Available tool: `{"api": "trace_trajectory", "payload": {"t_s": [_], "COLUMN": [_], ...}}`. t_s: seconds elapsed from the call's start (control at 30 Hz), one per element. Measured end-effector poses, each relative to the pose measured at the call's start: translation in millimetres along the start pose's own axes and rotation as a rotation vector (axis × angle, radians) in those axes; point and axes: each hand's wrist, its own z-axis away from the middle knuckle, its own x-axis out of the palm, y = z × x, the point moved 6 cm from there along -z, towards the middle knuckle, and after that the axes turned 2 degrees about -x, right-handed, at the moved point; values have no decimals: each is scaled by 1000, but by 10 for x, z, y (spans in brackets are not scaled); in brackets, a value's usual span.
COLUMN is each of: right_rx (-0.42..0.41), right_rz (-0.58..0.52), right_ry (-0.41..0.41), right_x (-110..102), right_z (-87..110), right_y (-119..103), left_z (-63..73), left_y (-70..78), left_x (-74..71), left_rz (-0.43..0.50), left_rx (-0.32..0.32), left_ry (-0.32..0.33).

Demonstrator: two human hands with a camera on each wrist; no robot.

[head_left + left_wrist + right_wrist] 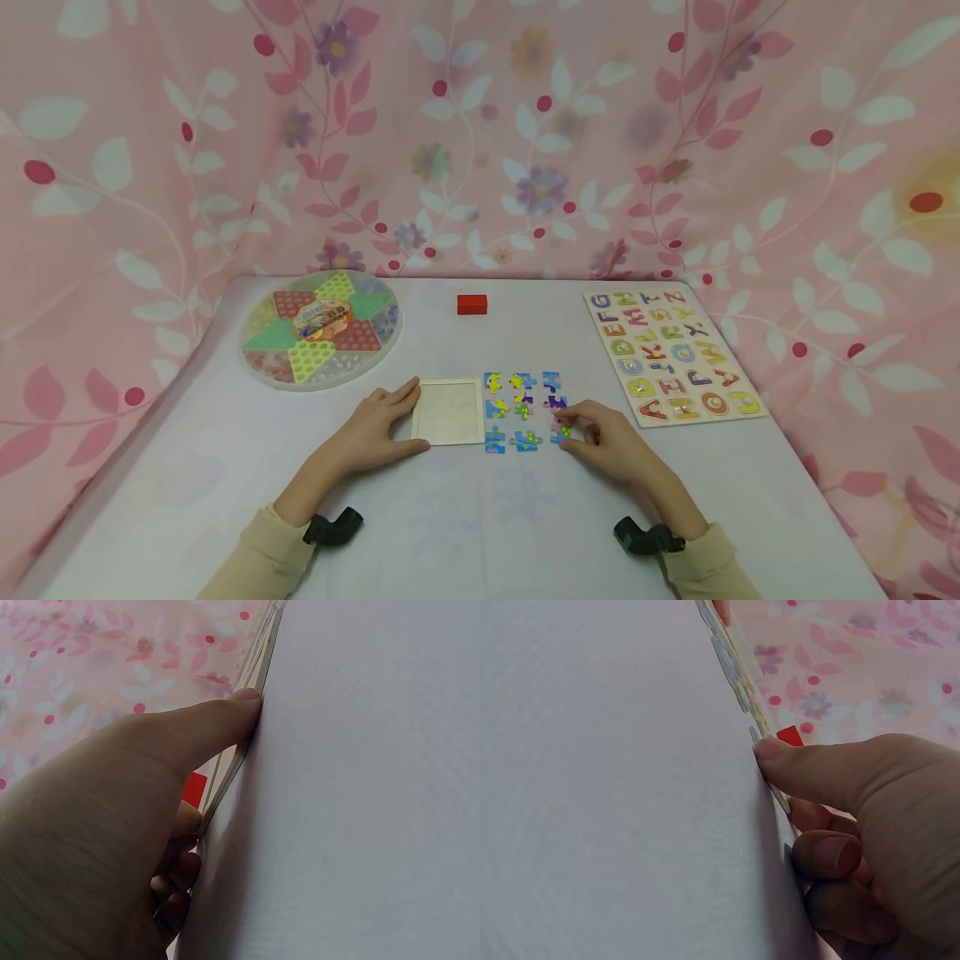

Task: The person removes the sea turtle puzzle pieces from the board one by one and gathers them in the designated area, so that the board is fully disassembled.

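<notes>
A square wooden puzzle tray (448, 414), bare inside, lies on the table. My left hand (381, 427) holds its left side, thumb (225, 724) at the near edge and index finger by the far left corner. Right of the tray, jigsaw pieces (527, 441) in blue, yellow and green lie in loose rows and columns. My right hand (611, 437) pinches the lower right jigsaw piece (561, 434) between thumb and index finger, flat at table height; its other fingers curl under. In the right wrist view the thumb (776, 754) presses the piece's edge.
A red block (472, 305) sits at the back of the table. A round Chinese checkers board (322, 331) lies at the back left, and an alphabet board (675, 358) at the right. Pink floral cloth (480, 142) hangs behind and around the table.
</notes>
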Motion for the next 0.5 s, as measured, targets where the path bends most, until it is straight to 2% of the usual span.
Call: {"api": "trace_trajectory", "payload": {"t_s": [0.5], "right_rx": [16], "right_rz": [-64], "right_ry": [-49], "right_x": [-24], "right_z": [-3], "right_y": [52], "left_z": [5], "left_y": [-6], "left_x": [1], "left_rz": [11], "left_rx": [-23], "left_ry": [-12]}}
